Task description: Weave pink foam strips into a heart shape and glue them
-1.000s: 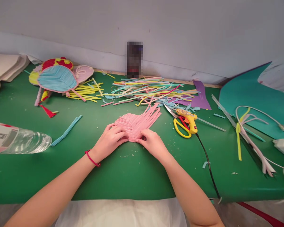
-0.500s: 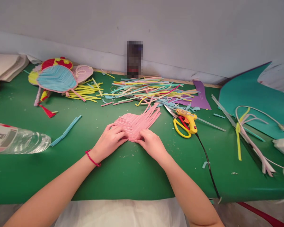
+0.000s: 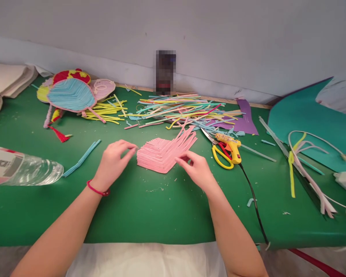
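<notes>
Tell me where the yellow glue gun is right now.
In the head view, the yellow glue gun lies right of centre on the green tabletop, next to the scissors, beyond and right of the right hand.

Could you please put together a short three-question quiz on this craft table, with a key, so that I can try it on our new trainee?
1. Multiple choice: what colour is the ribbed piece that lies between the left hand and the right hand?
a) blue
b) pink
c) purple

2. True or false: the yellow glue gun lies to the right of that piece.

3. Fill in the blank: the red bracelet is worn just behind the ____ hand.

Key: 1: b. 2: true. 3: left.
</notes>
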{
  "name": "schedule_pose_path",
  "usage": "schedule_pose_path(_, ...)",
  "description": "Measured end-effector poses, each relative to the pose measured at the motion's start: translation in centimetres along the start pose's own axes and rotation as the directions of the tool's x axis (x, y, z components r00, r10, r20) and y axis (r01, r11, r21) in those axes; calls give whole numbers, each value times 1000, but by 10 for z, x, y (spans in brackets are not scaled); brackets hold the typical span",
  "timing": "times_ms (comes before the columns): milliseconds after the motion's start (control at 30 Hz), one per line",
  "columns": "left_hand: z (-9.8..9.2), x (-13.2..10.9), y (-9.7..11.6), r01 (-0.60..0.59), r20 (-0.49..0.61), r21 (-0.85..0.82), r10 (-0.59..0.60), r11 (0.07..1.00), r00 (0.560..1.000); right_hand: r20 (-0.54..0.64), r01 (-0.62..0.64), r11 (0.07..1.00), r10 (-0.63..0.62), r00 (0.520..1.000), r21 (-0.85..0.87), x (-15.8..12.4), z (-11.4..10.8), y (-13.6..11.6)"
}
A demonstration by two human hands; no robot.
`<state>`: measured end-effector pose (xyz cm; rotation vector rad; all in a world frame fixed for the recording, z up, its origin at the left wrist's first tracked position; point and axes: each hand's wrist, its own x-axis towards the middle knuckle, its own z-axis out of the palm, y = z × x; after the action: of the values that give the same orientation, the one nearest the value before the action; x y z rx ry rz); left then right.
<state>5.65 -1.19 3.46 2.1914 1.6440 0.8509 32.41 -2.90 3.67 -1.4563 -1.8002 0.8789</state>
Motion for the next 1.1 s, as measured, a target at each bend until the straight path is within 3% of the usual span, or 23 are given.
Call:
schedule_pose_path(100,-10,2,-7,159,-152,17,-154,987,976,-143,-103,993,110,984,58,2,-11,1)
schedule_pose_path(167,-10,2,-10,207,-167,18,-201,978,965,-209,-134,988,149,966,81,4,-15,3)
schedule_pose_path(400,14,-1,-18,161,71,75,-166,984,984,-310,-202,976,217,926,80,10,-19,12)
schedule_pose_path(567,26,7,-19,194,166,-43,-185,980,969,-266,-177,976,205,942,126,15,-20,23)
schedule_pose_path(833,30,20,-10,370,189,-313,-324,875,927,-245,-175,980,193,950,92,20,-24,29)
schedule_pose_path(1100,31,24,3,440,303,-464,-330,769,894,-268,-137,982,169,949,132,19,-31,26)
